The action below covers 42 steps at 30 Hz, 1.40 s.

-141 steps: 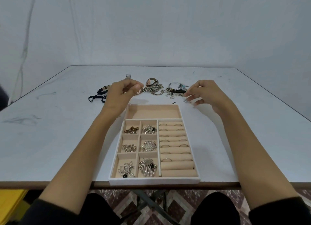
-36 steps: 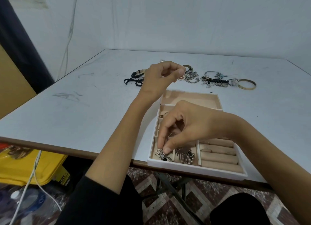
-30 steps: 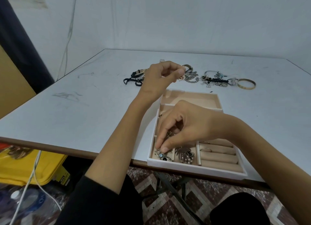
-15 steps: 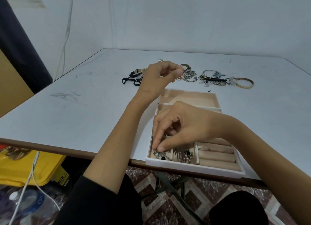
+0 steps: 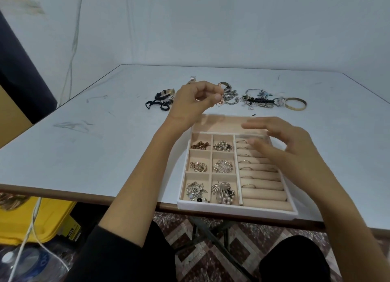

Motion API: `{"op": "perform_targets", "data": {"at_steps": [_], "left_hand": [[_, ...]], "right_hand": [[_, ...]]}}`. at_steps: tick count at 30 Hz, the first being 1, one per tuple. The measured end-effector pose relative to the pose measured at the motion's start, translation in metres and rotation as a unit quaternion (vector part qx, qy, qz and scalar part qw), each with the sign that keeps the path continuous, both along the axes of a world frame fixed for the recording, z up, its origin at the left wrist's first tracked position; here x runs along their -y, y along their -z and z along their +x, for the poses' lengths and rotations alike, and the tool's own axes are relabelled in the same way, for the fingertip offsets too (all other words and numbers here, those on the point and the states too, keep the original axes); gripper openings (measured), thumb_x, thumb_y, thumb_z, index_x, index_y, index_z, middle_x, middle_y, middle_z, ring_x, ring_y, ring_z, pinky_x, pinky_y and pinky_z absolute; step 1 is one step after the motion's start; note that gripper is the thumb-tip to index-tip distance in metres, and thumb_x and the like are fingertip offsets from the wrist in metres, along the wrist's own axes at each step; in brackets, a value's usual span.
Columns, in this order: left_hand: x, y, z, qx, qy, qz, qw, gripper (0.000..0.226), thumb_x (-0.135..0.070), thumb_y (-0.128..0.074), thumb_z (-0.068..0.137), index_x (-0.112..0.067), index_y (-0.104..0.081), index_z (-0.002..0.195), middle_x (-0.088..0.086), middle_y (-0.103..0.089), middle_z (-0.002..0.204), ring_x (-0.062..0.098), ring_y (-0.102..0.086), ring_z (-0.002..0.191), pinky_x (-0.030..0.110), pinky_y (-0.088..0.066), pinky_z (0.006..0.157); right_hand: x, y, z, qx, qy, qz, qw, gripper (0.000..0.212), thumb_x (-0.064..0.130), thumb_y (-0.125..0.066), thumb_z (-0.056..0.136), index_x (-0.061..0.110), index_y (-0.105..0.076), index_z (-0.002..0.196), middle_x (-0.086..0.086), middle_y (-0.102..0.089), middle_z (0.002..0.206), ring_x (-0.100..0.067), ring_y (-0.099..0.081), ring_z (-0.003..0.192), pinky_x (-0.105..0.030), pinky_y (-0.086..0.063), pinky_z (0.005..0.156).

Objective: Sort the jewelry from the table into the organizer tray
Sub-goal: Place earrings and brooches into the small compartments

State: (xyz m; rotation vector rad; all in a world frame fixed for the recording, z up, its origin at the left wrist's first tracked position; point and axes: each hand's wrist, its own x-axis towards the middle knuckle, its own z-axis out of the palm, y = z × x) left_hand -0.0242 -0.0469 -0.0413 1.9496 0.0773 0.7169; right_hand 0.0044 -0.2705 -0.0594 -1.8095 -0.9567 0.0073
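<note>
The beige organizer tray [image 5: 236,206] sits at the table's near edge, with brooches in its six small left compartments and rings in the rolls on the right. My left hand [image 5: 194,101] is raised beyond the tray's far left corner and pinches a small pinkish pendant [image 5: 221,101] between thumb and fingers. My right hand [image 5: 282,146] hovers blurred over the ring rolls, fingers spread and empty. Loose jewelry lies in a row behind the tray: black cord bracelets [image 5: 159,102], silver chains [image 5: 231,98], a black bead bracelet [image 5: 260,100] and a gold bangle [image 5: 295,104].
The white table [image 5: 95,146] has bare surface left and right of the tray. A yellow bin [image 5: 31,218] and a white cable [image 5: 31,233] lie on the floor at lower left. A dark curtain [image 5: 19,74] hangs at the left wall.
My right hand has lifted out of the near-left brooch compartment and swung right over the ring rolls, opening its fingers. My left hand keeps its pinch in the same place.
</note>
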Motion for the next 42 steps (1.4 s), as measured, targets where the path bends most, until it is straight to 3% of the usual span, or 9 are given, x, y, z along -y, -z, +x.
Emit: {"op": "perform_targets", "data": {"at_steps": [4,8,14,20,24,27,33,38,42], "left_hand": [[0.002,0.000,-0.001,-0.010,0.013,0.004,1.000,0.018,-0.005,-0.064,0.090,-0.005,-0.068,0.107,0.005,-0.067,0.083,0.006,-0.062,0.081,0.015,-0.050,0.080],[0.002,0.001,-0.002,-0.026,0.019,0.021,0.999,0.023,-0.007,-0.063,0.090,-0.007,-0.068,0.112,0.001,-0.069,0.086,0.011,-0.063,0.089,0.022,-0.050,0.087],[0.003,0.000,-0.004,-0.032,0.032,0.015,0.999,0.017,-0.009,-0.063,0.090,-0.008,-0.071,0.105,-0.006,-0.070,0.086,0.008,-0.064,0.088,0.016,-0.050,0.081],[0.006,-0.003,-0.008,-0.061,0.041,-0.026,0.997,0.013,-0.014,-0.068,0.088,-0.014,-0.072,0.100,-0.003,-0.070,0.080,0.007,-0.062,0.079,0.020,-0.055,0.072],[0.013,-0.003,-0.024,-0.061,0.063,-0.018,0.996,0.008,-0.016,-0.070,0.086,-0.018,-0.073,0.093,0.002,-0.073,0.090,0.013,-0.067,0.089,0.028,-0.052,0.091],[0.022,-0.008,-0.044,-0.078,0.108,0.016,0.991,0.007,-0.015,-0.069,0.086,-0.019,-0.073,0.091,0.003,-0.073,0.094,0.008,-0.064,0.087,0.020,-0.049,0.083],[0.034,-0.016,-0.079,-0.165,0.229,0.071,0.957,0.018,-0.023,-0.073,0.077,-0.015,-0.073,0.094,-0.001,-0.072,0.083,0.014,-0.064,0.080,0.030,-0.050,0.083],[0.039,-0.014,-0.091,-0.176,0.250,0.111,0.946,0.017,-0.020,-0.076,0.076,-0.013,-0.075,0.092,-0.003,-0.073,0.085,0.010,-0.067,0.086,0.014,-0.047,0.083],[0.039,-0.011,-0.092,-0.161,0.237,0.147,0.947,0.016,-0.027,-0.077,0.077,-0.018,-0.078,0.090,-0.007,-0.073,0.087,0.015,-0.065,0.090,0.034,-0.049,0.088]], "right_hand": [[0.023,0.013,0.003,0.032,0.097,-0.093,0.990,0.035,0.021,-0.050,0.097,0.036,-0.055,0.128,0.018,-0.049,0.138,0.007,-0.041,0.124,-0.010,-0.029,0.101],[0.032,0.025,0.004,0.021,0.122,-0.202,0.971,0.050,0.050,-0.029,0.098,0.036,-0.038,0.145,0.019,-0.024,0.155,0.002,-0.017,0.142,-0.032,-0.017,0.117],[0.029,0.024,-0.001,0.063,0.159,-0.318,0.932,0.051,0.039,-0.020,0.102,0.026,-0.025,0.151,0.006,-0.010,0.161,-0.009,-0.005,0.148,-0.031,-0.006,0.118],[0.026,0.024,-0.001,0.089,0.200,-0.466,0.857,0.055,0.042,-0.005,0.101,0.029,0.005,0.153,-0.002,0.008,0.162,-0.019,0.008,0.149,-0.049,0.002,0.118],[0.028,0.023,0.000,0.096,0.190,-0.487,0.847,0.055,0.043,-0.002,0.100,0.030,0.013,0.152,-0.001,0.013,0.161,-0.019,0.011,0.148,-0.048,0.002,0.120],[0.028,0.023,-0.001,0.096,0.186,-0.488,0.848,0.055,0.043,-0.002,0.100,0.029,0.012,0.152,-0.002,0.013,0.161,-0.019,0.011,0.148,-0.048,0.002,0.120],[0.028,0.022,-0.002,0.094,0.189,-0.468,0.858,0.055,0.043,-0.004,0.100,0.030,0.004,0.153,-0.002,0.007,0.162,-0.019,0.007,0.149,-0.048,0.001,0.120],[0.028,0.022,-0.002,0.091,0.190,-0.459,0.863,0.056,0.045,-0.005,0.100,0.030,0.001,0.153,-0.001,0.005,0.162,-0.018,0.006,0.149,-0.048,0.002,0.119],[0.028,0.023,-0.001,0.092,0.190,-0.455,0.865,0.056,0.045,-0.006,0.100,0.030,0.000,0.154,-0.002,0.004,0.162,-0.018,0.005,0.149,-0.048,0.002,0.119]]}}
